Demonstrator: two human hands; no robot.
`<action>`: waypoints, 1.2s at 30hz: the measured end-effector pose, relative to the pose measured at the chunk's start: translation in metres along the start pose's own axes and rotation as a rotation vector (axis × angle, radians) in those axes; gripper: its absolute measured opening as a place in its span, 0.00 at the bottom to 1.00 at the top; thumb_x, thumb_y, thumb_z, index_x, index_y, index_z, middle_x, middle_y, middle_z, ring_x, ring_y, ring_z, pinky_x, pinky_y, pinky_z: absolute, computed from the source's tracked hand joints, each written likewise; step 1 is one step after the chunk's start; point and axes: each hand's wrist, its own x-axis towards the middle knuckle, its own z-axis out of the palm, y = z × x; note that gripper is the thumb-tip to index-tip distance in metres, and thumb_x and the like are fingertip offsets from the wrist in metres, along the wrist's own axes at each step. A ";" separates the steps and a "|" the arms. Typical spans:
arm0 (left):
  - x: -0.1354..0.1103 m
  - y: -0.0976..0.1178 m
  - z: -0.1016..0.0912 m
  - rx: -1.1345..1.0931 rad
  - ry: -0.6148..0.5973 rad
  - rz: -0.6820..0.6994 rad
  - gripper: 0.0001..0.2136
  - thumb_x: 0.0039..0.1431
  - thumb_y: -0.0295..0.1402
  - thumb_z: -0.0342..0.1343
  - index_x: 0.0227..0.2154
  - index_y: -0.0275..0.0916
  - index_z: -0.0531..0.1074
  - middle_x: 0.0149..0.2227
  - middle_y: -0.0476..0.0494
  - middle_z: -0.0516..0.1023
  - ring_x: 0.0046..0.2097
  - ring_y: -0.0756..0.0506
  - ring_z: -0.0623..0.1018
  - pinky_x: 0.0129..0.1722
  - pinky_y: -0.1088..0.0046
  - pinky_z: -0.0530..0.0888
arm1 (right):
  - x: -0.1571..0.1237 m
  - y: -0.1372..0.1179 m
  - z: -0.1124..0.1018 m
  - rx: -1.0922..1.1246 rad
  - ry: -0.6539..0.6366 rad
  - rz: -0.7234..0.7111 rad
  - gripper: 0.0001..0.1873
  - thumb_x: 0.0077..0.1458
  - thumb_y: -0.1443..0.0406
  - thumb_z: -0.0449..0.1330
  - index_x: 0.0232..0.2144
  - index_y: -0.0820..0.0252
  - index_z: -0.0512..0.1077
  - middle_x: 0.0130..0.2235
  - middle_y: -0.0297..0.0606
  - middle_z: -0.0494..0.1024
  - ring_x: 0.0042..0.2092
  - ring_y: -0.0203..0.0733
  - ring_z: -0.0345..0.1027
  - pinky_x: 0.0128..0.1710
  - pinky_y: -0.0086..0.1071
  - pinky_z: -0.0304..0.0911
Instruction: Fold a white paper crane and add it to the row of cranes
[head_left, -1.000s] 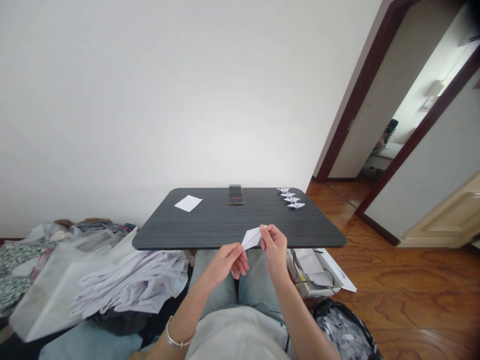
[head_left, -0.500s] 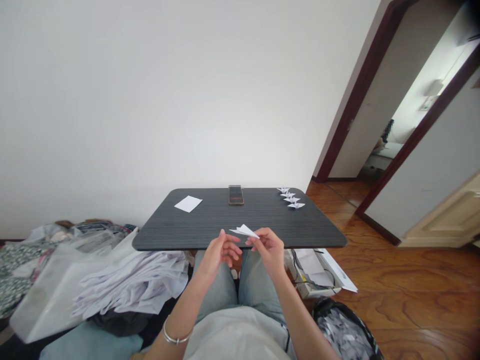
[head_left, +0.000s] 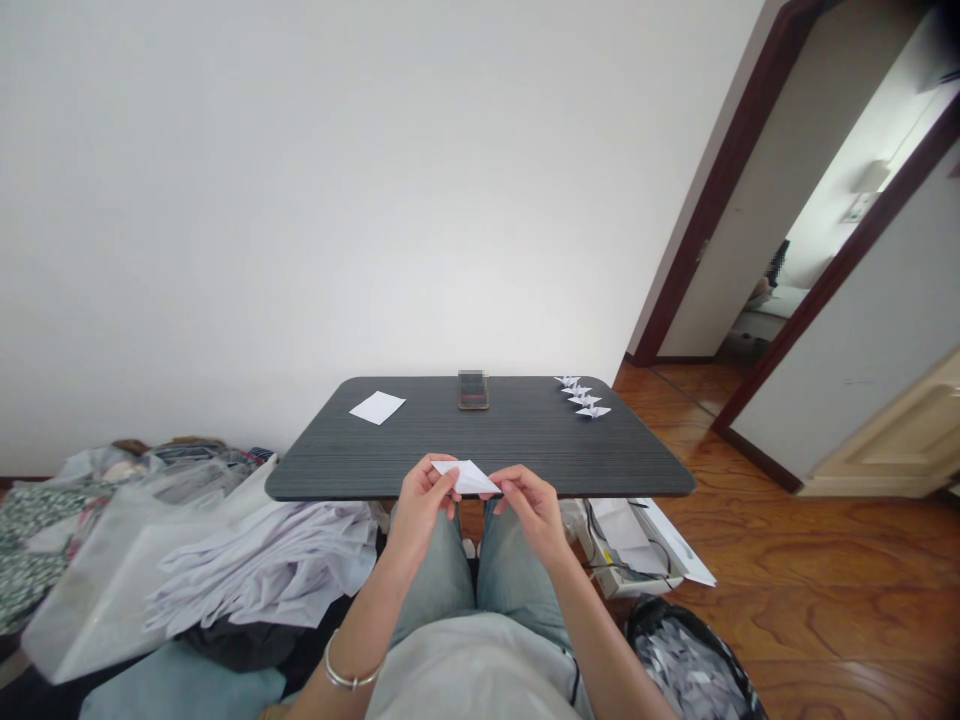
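White folded paper (head_left: 466, 477), light and easily creased: left hand (head_left: 421, 503) and right hand (head_left: 531, 510) fingers pinch its two ends.

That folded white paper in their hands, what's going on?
A seated person pinches a folded white paper triangle between left hand and right hand, above the near edge of a dark grey table. Four white origami cranes sit in a row at the table's far right; a white paper sheet lies farther left.
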 end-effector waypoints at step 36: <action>-0.002 -0.004 -0.001 0.261 -0.091 0.172 0.15 0.51 0.36 0.55 0.42 0.36 0.69 0.19 0.54 0.67 0.19 0.53 0.65 0.17 0.80 0.62 | 0.005 -0.001 0.004 0.041 0.062 0.121 0.09 0.50 0.65 0.58 0.37 0.58 0.67 0.23 0.28 0.65 0.22 0.32 0.61 0.21 0.25 0.59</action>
